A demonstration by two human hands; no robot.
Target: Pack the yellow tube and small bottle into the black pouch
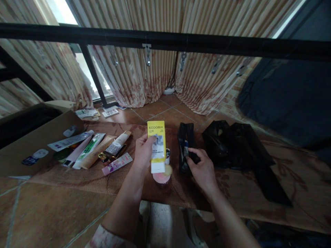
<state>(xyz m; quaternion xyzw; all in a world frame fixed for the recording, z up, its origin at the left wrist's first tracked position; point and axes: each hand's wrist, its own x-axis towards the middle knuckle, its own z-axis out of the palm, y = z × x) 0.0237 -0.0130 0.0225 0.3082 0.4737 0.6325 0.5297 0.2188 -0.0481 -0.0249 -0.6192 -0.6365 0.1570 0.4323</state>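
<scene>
My left hand (143, 151) is closed around a yellow-and-white squeeze tube (156, 146) marked ECOOBIX, its white cap pointing down. Under that cap lies a round pink container (161, 177) with a pale yellow disc on it, and a small dark-topped bottle (167, 155) stands close by. With fingers bent together, my right hand (202, 167) grips the edge of an open black bag (184, 132). A blue-and-white item (186, 148) shows inside the bag at my fingertips; most of it is hidden.
Left of my hands lie several tubes (90, 148), a glittery bottle (113, 148) and a pink-and-white tube (117, 164). A cardboard box (57, 136) stands at far left. More black bags (219, 144) lie right, on the brown cloth (85, 179). A dark rail (165, 39) crosses before curtains.
</scene>
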